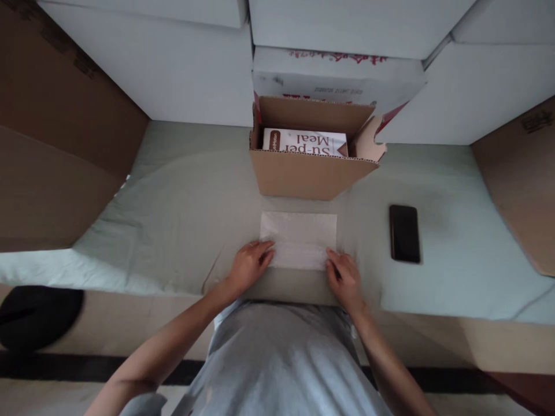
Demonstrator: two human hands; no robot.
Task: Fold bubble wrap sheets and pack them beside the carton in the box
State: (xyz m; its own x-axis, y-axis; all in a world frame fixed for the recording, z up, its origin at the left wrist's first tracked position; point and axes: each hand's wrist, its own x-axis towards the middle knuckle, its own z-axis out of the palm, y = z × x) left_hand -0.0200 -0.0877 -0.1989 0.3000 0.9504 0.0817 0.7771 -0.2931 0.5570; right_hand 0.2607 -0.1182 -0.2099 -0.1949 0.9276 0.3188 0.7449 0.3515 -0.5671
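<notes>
A thin white rectangular sheet (299, 230), paper or tissue by its look, lies on the cloth in front of my body. A faint crease or folded strip crosses its lower half. My left hand (251, 263) has its thumb and fingers closed at the sheet's left edge. At the lower right edge, my right hand (344, 276) pinches it between thumb and forefinger. Just beyond the sheet stands an open brown cardboard box (312, 176). Inside it sits a white carton (307, 141) printed "Su-per Meal", upside down from my side.
A black phone (404, 234) lies to the right on the pale green cloth (173, 214). White boxes (199, 69) line the back. Large brown cartons stand at the left (52, 144) and right (520, 179). A dark round object (41, 318) is below the table's front edge.
</notes>
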